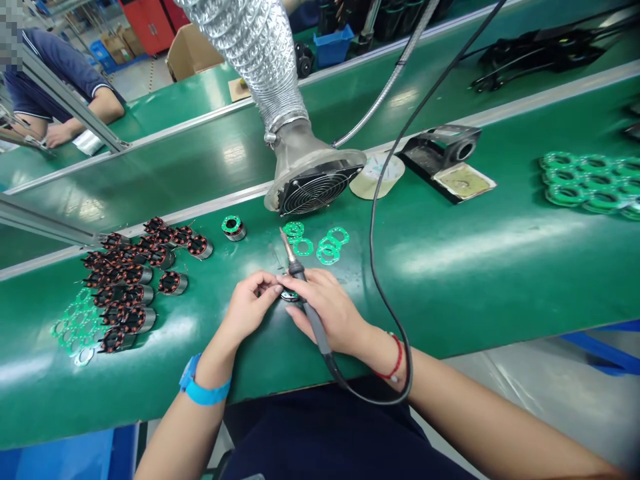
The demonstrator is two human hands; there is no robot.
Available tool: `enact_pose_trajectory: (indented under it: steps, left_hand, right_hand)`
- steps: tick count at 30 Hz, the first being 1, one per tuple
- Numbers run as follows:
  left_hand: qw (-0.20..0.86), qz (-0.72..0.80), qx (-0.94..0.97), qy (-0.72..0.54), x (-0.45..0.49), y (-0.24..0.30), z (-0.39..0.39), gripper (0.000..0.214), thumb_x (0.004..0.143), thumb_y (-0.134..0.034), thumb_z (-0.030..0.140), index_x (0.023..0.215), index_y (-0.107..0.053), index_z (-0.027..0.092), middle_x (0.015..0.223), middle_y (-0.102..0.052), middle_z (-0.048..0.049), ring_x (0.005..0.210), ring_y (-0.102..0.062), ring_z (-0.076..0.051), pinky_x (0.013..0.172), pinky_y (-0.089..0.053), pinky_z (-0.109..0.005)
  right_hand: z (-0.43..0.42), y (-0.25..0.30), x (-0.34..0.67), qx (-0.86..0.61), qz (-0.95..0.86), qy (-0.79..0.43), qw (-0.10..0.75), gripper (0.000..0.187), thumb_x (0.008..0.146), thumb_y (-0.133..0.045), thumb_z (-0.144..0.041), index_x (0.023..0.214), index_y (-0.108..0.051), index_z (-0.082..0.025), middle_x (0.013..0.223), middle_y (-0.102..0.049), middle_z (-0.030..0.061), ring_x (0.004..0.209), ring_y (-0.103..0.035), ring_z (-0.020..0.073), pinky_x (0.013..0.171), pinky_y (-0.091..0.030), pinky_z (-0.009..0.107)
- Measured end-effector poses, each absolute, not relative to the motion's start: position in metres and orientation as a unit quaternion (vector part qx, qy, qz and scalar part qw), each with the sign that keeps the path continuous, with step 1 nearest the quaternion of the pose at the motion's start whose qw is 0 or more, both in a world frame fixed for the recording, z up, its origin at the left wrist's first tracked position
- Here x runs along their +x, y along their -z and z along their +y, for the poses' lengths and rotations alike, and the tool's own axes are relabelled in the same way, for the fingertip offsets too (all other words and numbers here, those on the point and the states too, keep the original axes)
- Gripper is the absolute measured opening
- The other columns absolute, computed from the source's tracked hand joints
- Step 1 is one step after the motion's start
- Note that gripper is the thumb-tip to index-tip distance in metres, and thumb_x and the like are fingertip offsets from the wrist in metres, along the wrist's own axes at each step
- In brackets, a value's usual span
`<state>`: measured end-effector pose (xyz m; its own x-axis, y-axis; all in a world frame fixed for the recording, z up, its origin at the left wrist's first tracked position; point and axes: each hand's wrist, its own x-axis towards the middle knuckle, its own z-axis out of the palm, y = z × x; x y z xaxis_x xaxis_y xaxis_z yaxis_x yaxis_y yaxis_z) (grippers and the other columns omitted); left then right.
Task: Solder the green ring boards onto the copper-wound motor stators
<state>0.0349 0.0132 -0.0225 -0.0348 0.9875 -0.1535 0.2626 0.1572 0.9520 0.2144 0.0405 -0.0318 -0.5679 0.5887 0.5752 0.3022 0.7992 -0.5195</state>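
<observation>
My right hand [333,310] is closed with a soldering iron [313,320] in it, the iron's tip pointing up and away from me. Its fingertips also reach a small motor stator [290,294] with a green ring board on top, mostly hidden between my hands. From the other side, my left hand [253,303] pinches this stator with thumb and fingers. Just beyond lie loose green ring boards [329,252]. A single stator topped with a green ring [233,228] stands upright to the left of them.
Many copper-wound stators [130,283] and more ring boards [75,327] lie at left. Above my hands hangs a fume extractor [317,180]. A tape roll [377,177], an iron stand [445,160] and stacked ring boards [590,180] are at right. Across the bench, a co-worker's arm [105,103] rests.
</observation>
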Motion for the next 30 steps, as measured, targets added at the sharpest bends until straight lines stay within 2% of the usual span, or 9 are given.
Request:
enact_pose_trajectory:
  steps: [3, 7, 10, 13, 15, 17, 20, 25, 30]
  left_hand:
    - [0.465, 0.611, 0.514, -0.383, 0.034, 0.021, 0.012, 0.016, 0.080, -0.058, 0.031, 0.076, -0.059, 0.016, 0.065, -0.053, 0.0030, 0.060, -0.044, -0.010, 0.059, -0.036, -0.022]
    - [0.422, 0.638, 0.534, -0.360, 0.037, 0.019, 0.011, 0.013, 0.080, -0.053, 0.026, 0.070, -0.053, 0.017, 0.062, -0.048, 0.0046, 0.057, -0.042, -0.009, 0.056, -0.033, -0.022]
    - [0.381, 0.663, 0.547, -0.341, 0.041, 0.017, 0.011, 0.013, 0.080, -0.050, 0.024, 0.068, -0.050, 0.018, 0.058, -0.045, 0.0057, 0.054, -0.040, -0.009, 0.054, -0.031, -0.021]
    - [0.347, 0.679, 0.556, -0.331, 0.045, 0.017, 0.011, 0.012, 0.079, -0.049, 0.021, 0.067, -0.048, 0.018, 0.057, -0.044, 0.0061, 0.053, -0.040, -0.009, 0.054, -0.030, -0.021]
    - [0.326, 0.686, 0.561, -0.331, 0.047, 0.017, 0.010, 0.012, 0.078, -0.048, 0.019, 0.066, -0.047, 0.019, 0.057, -0.042, 0.0062, 0.053, -0.039, -0.009, 0.054, -0.030, -0.022]
    - [0.309, 0.689, 0.565, -0.331, 0.048, 0.017, 0.010, 0.012, 0.077, -0.048, 0.018, 0.065, -0.046, 0.019, 0.056, -0.041, 0.0062, 0.053, -0.039, -0.009, 0.054, -0.030, -0.022]
    - [0.297, 0.690, 0.570, -0.332, 0.049, 0.016, 0.009, 0.013, 0.077, -0.047, 0.017, 0.065, -0.045, 0.019, 0.056, -0.041, 0.0060, 0.053, -0.039, -0.009, 0.054, -0.030, -0.022]
    - [0.286, 0.692, 0.574, -0.330, 0.050, 0.016, 0.008, 0.013, 0.078, -0.048, 0.017, 0.066, -0.046, 0.019, 0.057, -0.042, 0.0060, 0.053, -0.039, -0.009, 0.054, -0.031, -0.022]
    - [0.275, 0.697, 0.578, -0.323, 0.050, 0.016, 0.008, 0.014, 0.078, -0.048, 0.016, 0.065, -0.045, 0.019, 0.058, -0.043, 0.0057, 0.054, -0.040, -0.009, 0.055, -0.031, -0.022]
  right_hand:
    - [0.041, 0.031, 0.214, -0.269, -0.864, -0.177, 0.388, 0.038, 0.084, -0.053, -0.014, 0.121, -0.048, -0.018, 0.094, -0.071, 0.0084, 0.087, -0.060, 0.0236, 0.077, -0.049, 0.041]
    - [0.044, 0.028, 0.215, -0.263, -0.843, -0.192, 0.429, 0.038, 0.086, -0.050, -0.009, 0.123, -0.046, -0.020, 0.090, -0.073, 0.0042, 0.080, -0.064, 0.0197, 0.081, -0.049, 0.040]
    - [0.044, 0.026, 0.220, -0.297, -0.815, -0.197, 0.457, 0.037, 0.089, -0.050, -0.013, 0.125, -0.047, -0.019, 0.082, -0.074, 0.0034, 0.076, -0.068, 0.0186, 0.075, -0.052, 0.036]
    - [0.042, 0.026, 0.228, -0.329, -0.776, -0.226, 0.488, 0.025, 0.090, -0.051, -0.023, 0.114, -0.056, -0.020, 0.084, -0.073, 0.0050, 0.075, -0.070, 0.0182, 0.067, -0.054, 0.032]
    - [0.040, 0.027, 0.232, -0.328, -0.749, -0.248, 0.520, 0.018, 0.090, -0.050, -0.028, 0.104, -0.060, -0.021, 0.083, -0.072, 0.0046, 0.069, -0.069, 0.0172, 0.061, -0.054, 0.030]
    - [0.040, 0.027, 0.234, -0.306, -0.737, -0.261, 0.543, 0.016, 0.089, -0.049, -0.030, 0.096, -0.061, -0.022, 0.073, -0.069, 0.0020, 0.057, -0.065, 0.0155, 0.053, -0.052, 0.029]
    - [0.040, 0.028, 0.234, -0.271, -0.742, -0.274, 0.548, 0.014, 0.088, -0.048, -0.029, 0.091, -0.061, -0.023, 0.062, -0.065, -0.0003, 0.048, -0.059, 0.0141, 0.049, -0.049, 0.029]
    - [0.042, 0.025, 0.233, -0.274, -0.743, -0.277, 0.544, 0.016, 0.087, -0.047, -0.028, 0.089, -0.062, -0.022, 0.064, -0.067, 0.0010, 0.049, -0.062, 0.0150, 0.050, -0.051, 0.030]
    - [0.041, 0.024, 0.234, -0.261, -0.747, -0.278, 0.544, 0.019, 0.090, -0.045, -0.031, 0.089, -0.061, -0.022, 0.061, -0.065, 0.0004, 0.045, -0.057, 0.0134, 0.047, -0.048, 0.028]
